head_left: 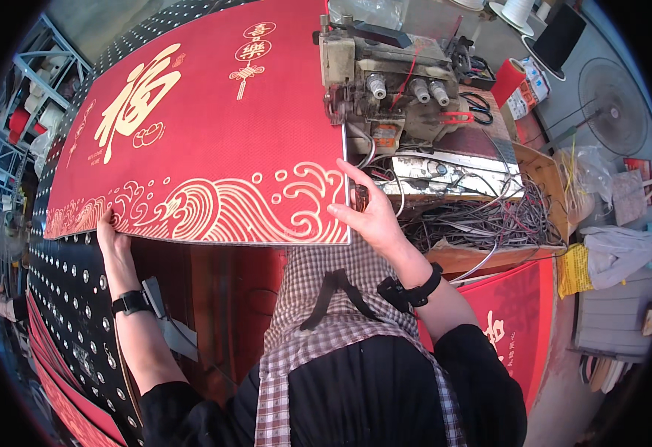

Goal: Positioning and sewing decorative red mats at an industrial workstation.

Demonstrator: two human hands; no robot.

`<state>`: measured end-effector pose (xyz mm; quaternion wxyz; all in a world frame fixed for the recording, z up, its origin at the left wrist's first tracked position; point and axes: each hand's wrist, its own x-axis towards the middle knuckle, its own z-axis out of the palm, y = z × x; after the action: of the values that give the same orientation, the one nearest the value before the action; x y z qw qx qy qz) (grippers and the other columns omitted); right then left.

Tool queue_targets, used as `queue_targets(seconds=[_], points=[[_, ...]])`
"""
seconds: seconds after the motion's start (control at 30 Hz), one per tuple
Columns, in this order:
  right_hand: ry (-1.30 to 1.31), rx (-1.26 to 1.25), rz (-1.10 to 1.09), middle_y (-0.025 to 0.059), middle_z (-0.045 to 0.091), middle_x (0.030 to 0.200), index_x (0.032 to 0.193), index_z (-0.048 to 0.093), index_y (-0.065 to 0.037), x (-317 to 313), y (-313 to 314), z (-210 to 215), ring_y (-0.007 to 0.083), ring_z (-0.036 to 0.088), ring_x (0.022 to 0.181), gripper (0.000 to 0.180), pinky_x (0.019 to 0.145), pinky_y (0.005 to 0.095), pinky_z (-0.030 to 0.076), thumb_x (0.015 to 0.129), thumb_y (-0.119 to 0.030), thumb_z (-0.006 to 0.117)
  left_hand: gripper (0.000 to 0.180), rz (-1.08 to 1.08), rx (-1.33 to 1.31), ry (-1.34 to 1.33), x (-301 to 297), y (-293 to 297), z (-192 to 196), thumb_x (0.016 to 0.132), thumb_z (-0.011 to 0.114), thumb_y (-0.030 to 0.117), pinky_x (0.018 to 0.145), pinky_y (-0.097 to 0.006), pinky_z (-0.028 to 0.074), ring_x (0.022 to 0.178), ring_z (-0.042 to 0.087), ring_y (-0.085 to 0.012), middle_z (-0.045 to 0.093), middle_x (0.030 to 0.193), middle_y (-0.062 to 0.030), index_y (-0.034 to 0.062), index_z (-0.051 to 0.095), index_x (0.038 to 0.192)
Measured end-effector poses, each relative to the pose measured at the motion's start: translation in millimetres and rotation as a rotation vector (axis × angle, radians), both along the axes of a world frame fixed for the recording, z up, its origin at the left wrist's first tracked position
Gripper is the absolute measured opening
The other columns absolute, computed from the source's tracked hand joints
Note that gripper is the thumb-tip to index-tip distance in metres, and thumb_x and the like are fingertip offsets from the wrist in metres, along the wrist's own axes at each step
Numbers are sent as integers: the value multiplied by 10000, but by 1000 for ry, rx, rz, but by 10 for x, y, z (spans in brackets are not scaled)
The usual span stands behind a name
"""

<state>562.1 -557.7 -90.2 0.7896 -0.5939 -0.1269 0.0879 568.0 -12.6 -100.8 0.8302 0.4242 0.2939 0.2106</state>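
Note:
A large red floor mat (199, 127) with gold wave patterns and characters lies before me, its right edge along an overlock sewing machine (393, 89). At its near edge, toward the left, my left hand (114, 235) is closed on the mat, thumb on top and the other fingers hidden beneath. Beside the near right corner is my right hand (373, 216), thumb over the mat's border and index finger stretched along the edge. Its other fingers curl around a small dark brown object (361, 197), mostly hidden in the palm.
Under the machine, a wooden bin (453, 257) holds tangled dark trimmings. Black-handled scissors (478, 108) lie right of the machine. More red mats (516, 328) stand at the lower right. A black table with metal studs (73, 298) runs along the left. A fan (613, 112) stands far right.

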Motion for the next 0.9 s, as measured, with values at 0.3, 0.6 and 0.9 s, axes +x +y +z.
queue_targets(seconds=[0.3, 0.6, 0.9], points=[[72, -67, -119, 18, 583, 702, 1247, 471, -29, 234, 58, 26, 41, 500, 531, 440, 499, 176, 429, 830, -6, 609, 270, -33, 88, 22, 934, 51, 71, 919, 369, 103, 876, -463, 493, 987, 587, -314, 581, 1074, -196, -53, 500, 1097], [51, -258, -156, 100, 667, 841, 1307, 440, -63, 466, 105, 32, 51, 548, 549, 447, 538, 210, 475, 871, -14, 528, 233, -56, 155, 102, 1737, 102, -25, 923, 425, 128, 870, -403, 492, 951, 603, -248, 610, 1042, -137, 1, 531, 1085], [-315, -1195, -460, 159, 625, 828, 1292, 403, -50, 516, -461, -121, 324, 623, 735, 547, 634, 392, 494, 792, -120, 614, 171, -125, 121, 99, 2084, 20, -184, 922, 504, 154, 843, -371, 497, 893, 613, -204, 618, 1010, -91, 42, 565, 1036]])
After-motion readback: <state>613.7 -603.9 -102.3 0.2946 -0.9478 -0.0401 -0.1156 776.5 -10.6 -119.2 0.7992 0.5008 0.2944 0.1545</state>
